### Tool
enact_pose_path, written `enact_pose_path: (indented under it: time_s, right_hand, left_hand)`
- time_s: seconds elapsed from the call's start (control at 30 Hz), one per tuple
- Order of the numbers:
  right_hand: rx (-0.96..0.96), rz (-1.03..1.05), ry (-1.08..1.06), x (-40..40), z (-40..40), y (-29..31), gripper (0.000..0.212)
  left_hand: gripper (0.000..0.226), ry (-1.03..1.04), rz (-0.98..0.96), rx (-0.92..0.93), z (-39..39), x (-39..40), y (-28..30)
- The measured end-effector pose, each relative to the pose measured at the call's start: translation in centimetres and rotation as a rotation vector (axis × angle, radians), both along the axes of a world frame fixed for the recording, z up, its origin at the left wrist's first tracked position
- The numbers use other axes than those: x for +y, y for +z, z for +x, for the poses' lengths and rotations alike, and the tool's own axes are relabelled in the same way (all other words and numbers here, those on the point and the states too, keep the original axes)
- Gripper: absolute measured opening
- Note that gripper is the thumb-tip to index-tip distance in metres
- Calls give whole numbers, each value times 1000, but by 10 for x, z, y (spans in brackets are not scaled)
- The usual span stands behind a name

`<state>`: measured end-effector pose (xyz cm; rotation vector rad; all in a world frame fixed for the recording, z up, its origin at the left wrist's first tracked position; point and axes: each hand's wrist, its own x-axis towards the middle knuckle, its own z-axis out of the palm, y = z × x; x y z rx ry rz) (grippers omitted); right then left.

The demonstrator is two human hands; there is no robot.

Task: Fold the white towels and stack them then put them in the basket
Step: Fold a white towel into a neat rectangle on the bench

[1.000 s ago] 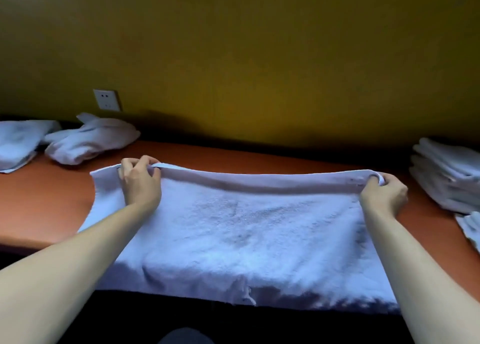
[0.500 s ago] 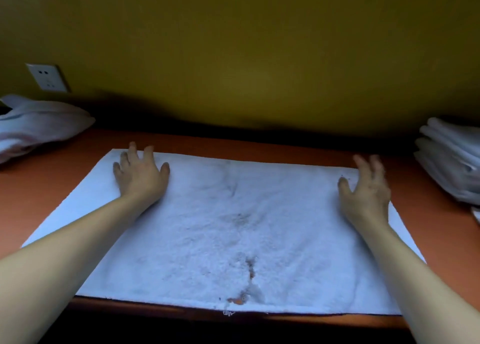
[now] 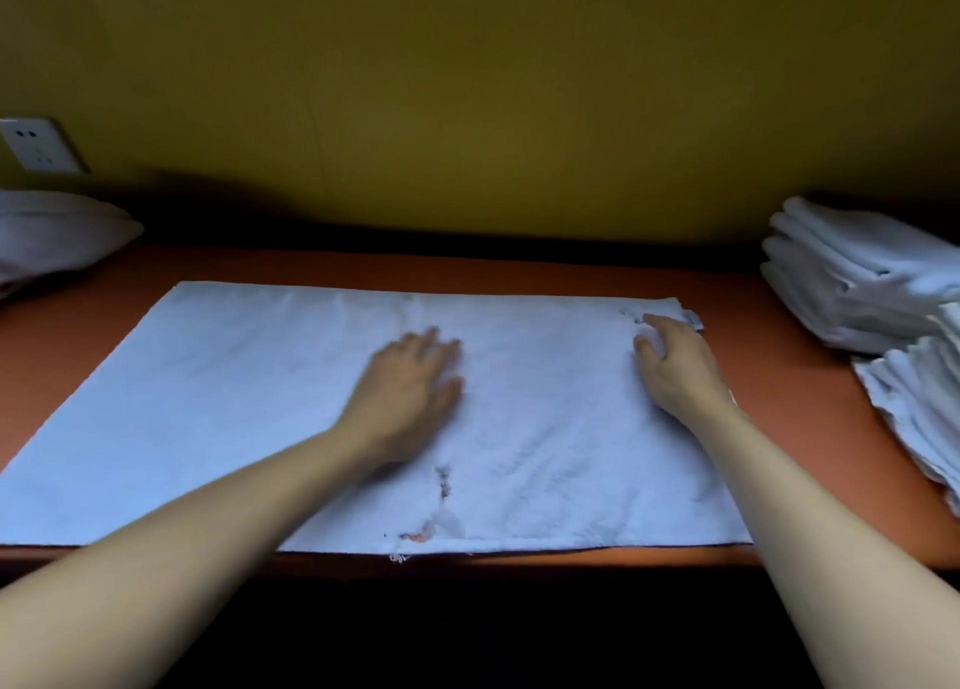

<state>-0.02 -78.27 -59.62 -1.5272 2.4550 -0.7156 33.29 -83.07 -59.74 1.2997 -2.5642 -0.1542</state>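
We have a towel (image 3: 234, 402) spread flat on the table (image 3: 779, 335), a stack of folded towels (image 3: 852, 283) to its right, a crumpled towel (image 3: 57, 236) far left, a socket (image 3: 36, 145) on the wall behind.

a plain white towel (image 3: 260, 418) covers an orange-brown table (image 3: 779, 376), its near hem marked by a small reddish stain (image 3: 415, 535) and a thin dark streak (image 3: 443, 480) above it. a stack of white folded towels (image 3: 852, 283) sits at the right, more white cloth (image 3: 914, 407) beside it, and a greyish-white heap (image 3: 57, 236) at the left. the wall (image 3: 467, 90) behind is mustard yellow, carrying a white socket (image 3: 36, 145). a dark band (image 3: 467, 246) runs along the wall's foot.
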Motion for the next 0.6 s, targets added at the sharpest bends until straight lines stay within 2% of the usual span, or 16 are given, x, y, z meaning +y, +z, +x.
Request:
enact_pose_path:
  time_s: [0.13,0.27,0.33,0.43,0.57,0.6]
  right_hand:
    - [58,118,-187,19,-27,13,45]
    - [-88,202,-274,9,-57,16,43]
    - [-176,213,-294,-1,-59,22,45]
    - [-274,198,-330,-13,-53,30,60]
    - [-286,276,-360,-28,-60,31,65]
    - [-298,312,-352,-29,-60,34,64]
  left_hand:
    - [60,-347,-14,37,-83,58,-9]
    - [47,-520,-88,62,-147,105,-20]
    - [41,-524,-140,33,-174,124,-18]
    - [43,-492,-216,-2,-197,141,-14]
    - [9,-449,-289,-63,-215,151,-23]
    - [13,-424,-286,-67,-218,153,-27]
